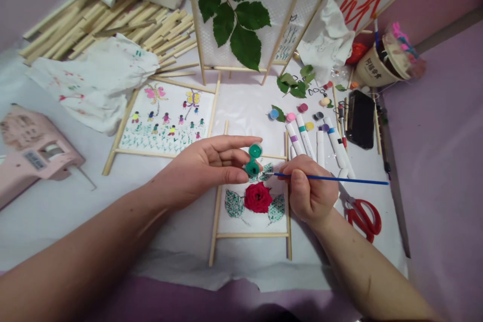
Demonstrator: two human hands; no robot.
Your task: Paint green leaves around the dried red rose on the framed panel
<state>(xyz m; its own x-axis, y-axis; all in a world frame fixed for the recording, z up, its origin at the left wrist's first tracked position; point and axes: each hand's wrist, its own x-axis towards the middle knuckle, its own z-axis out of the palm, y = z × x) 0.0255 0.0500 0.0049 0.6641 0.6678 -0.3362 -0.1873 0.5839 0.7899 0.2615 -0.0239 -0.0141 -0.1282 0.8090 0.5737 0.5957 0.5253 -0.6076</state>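
Observation:
My left hand [206, 167] pinches a small pot of green paint [253, 159] between thumb and fingers, its lid swung open. My right hand [308, 187] grips a thin blue paintbrush [332, 178]; the brush tip touches the paper just right of the pot. Both hands hover over a small wooden-framed panel [252, 234] of white paper. On that panel sit a red rose [258, 197] and green painted leaves [234, 204].
Red scissors [364, 216] lie right of my right hand. Marker pens [307, 138], paint pot lids [290, 116] and a black phone [361, 118] are behind. A pink glue gun [33, 148] lies far left. A framed figure painting [166, 118], wooden sticks [109, 22] and upright leaf panels [241, 10] stand at the back.

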